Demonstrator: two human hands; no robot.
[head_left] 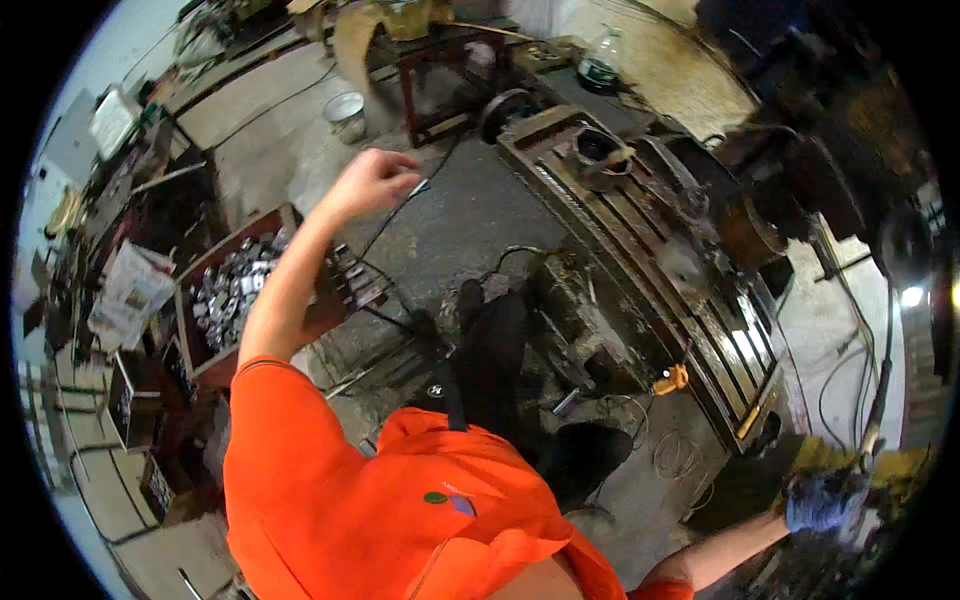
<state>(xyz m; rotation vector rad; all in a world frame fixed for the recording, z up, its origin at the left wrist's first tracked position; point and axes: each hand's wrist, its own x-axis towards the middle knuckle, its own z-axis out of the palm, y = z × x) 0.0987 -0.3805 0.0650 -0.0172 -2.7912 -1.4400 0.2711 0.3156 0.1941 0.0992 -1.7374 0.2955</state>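
The floor [470, 215] runs ahead between a crate [215, 370] on the person's left and a machine bed [640, 262] on the right. Metal parts [238, 290] lie in the crate; sheets [130, 298] lie just left of it. A bucket [347, 126] stands on the floor beyond the crate, left of a desk [408, 100]. A round housing [597, 150] sits on the bed's far part, a bottle [600, 70] behind it. A wire coil [678, 457] lies left of the bed's near end.
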